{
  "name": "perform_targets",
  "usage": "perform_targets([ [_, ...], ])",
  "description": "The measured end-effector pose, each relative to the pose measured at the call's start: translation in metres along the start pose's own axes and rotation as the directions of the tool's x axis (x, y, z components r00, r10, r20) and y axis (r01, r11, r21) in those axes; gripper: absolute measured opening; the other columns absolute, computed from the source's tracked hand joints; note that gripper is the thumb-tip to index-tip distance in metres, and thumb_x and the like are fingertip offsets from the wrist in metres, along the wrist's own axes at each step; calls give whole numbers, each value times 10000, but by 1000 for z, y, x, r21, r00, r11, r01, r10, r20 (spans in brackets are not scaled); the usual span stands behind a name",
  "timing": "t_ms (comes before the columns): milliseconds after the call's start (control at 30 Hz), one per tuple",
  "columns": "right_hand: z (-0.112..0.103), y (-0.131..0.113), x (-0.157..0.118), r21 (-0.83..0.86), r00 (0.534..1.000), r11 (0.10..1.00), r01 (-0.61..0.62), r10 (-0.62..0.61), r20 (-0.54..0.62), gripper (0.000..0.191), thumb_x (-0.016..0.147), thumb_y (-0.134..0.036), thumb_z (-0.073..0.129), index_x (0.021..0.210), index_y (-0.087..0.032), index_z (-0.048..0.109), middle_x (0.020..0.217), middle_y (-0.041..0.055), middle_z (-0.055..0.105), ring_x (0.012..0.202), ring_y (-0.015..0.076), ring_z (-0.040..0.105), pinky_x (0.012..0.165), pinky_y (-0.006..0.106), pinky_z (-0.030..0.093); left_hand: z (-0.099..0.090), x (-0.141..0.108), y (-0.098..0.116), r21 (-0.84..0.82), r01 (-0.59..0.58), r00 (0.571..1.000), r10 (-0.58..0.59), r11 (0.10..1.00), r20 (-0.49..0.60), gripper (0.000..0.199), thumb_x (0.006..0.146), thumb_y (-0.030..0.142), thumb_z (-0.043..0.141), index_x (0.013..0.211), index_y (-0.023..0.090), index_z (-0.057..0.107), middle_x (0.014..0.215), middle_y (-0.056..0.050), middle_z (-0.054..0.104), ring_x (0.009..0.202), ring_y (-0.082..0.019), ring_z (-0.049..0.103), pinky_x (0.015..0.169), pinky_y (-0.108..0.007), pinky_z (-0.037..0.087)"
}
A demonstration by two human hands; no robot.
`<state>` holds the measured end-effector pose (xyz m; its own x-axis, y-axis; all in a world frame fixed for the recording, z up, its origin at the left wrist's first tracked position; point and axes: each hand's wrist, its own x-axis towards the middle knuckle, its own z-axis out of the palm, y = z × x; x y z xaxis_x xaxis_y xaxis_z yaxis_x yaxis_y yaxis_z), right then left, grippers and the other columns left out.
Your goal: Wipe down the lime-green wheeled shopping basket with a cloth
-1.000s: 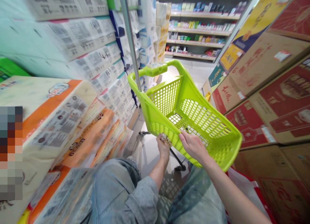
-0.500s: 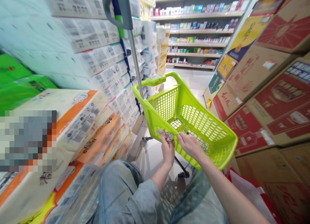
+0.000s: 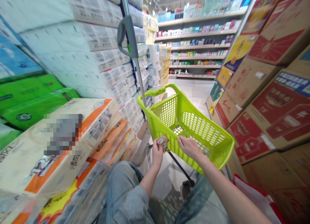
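A crumpled, mottled cloth point(image 3: 162, 142) is pinched in my left hand point(image 3: 157, 152), just outside the near side of a lime-green shopping basket cart point(image 3: 205, 120). My right hand point(image 3: 190, 147) has its fingers closed on the near rim of that basket. No goods show inside the basket, and its floor and walls are a lattice of holes. A metal pole point(image 3: 139, 74) with a grey handle point(image 3: 128, 35) rises behind the left end of the basket.
Stacked tissue packs point(image 3: 99, 117) rise on the left, with a dark blurred item point(image 3: 65, 130) on top. Cardboard cartons point(image 3: 268, 101) line the right. Stocked shelves point(image 3: 193, 46) stand at the back. A red-and-white bag point(image 3: 256, 198) is at lower right.
My left hand has moved slightly left and down with the cloth, away from the basket wall. My right hand stays at the rim. The view has tilted up, showing more of the shelves.
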<state>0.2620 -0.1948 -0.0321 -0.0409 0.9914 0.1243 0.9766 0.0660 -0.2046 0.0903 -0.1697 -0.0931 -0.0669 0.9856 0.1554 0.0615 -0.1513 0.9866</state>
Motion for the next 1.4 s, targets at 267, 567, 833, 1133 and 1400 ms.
perform_targets([
  [267, 5, -2, -1, -13, 999, 1000, 22, -22, -29, 374, 937, -365, 266, 793, -195, 567, 663, 38, 649, 609, 144, 588, 550, 258, 242, -26, 9, -3, 17, -30, 998, 31, 999, -50, 220, 841, 351, 495, 984, 186, 524, 961, -55, 611, 885, -160, 573, 812, -281, 450],
  [567, 7, -3, -9, -38, 995, 997, 67, -69, -67, 376, 945, -342, 253, 776, -192, 553, 660, 40, 655, 599, 142, 596, 549, 256, 242, -33, 28, 38, 147, -256, 964, 263, 955, -27, 150, 857, 266, 459, 964, 189, 531, 958, -56, 579, 900, -163, 549, 816, -282, 439],
  [833, 2, 1, -19, -9, 994, 996, 84, -84, -67, 387, 943, -357, 259, 754, -190, 552, 636, 35, 641, 596, 139, 590, 548, 254, 244, -4, 52, 53, 257, -481, 874, 481, 838, 67, 192, 745, 54, 491, 868, 182, 565, 1001, -60, 506, 979, -175, 510, 918, -337, 404],
  [1133, 8, 6, -13, -20, 994, 996, 87, -88, -62, 437, 943, -401, 230, 746, -198, 563, 618, 30, 633, 566, 134, 572, 536, 261, 223, -11, 20, 17, 232, -458, 888, 432, 858, 158, 207, 755, 34, 453, 883, 178, 528, 917, -51, 533, 904, -172, 516, 840, -333, 429],
  [1400, 9, 9, 0, 20, 989, 990, 142, -141, -40, 434, 939, -406, 223, 772, -205, 570, 635, 24, 630, 592, 137, 572, 552, 245, 252, -49, 100, 31, 353, -329, 809, 454, 876, -372, 103, 794, 123, 459, 869, 193, 452, 1093, -86, 489, 1094, -191, 451, 972, -364, 345],
])
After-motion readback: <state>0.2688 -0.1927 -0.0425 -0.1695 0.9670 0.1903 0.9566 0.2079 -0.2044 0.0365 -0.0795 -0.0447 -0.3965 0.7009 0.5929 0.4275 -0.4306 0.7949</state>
